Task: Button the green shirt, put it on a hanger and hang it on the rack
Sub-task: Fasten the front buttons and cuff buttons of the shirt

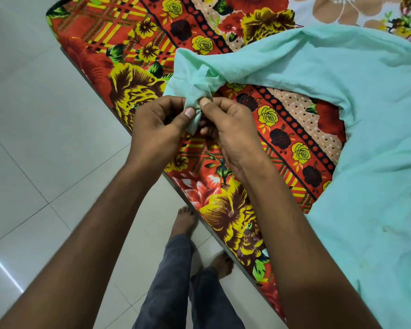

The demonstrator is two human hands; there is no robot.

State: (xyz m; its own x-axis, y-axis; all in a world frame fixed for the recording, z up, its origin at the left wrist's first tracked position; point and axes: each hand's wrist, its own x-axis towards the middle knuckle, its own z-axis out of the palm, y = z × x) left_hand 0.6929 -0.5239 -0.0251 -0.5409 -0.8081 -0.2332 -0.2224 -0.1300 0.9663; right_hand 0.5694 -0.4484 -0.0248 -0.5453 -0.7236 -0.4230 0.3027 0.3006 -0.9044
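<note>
The pale green shirt (pixel 356 96) lies spread on the bed, its body at the right and one sleeve stretched leftward to the bed's edge. Small buttons show along its front at the lower right. My left hand (pixel 157 124) and my right hand (pixel 228 129) meet at the sleeve's cuff (pixel 195 100), each pinching the bunched cuff fabric between thumb and fingers. The cuff's button is hidden between my fingers. No hanger or rack is in view.
The bed carries a red, yellow and black floral sheet (pixel 119 43) with its edge running diagonally from upper left to lower right. White floor tiles (pixel 33 138) fill the left. My legs in dark trousers and bare feet (pixel 185 224) stand beside the bed.
</note>
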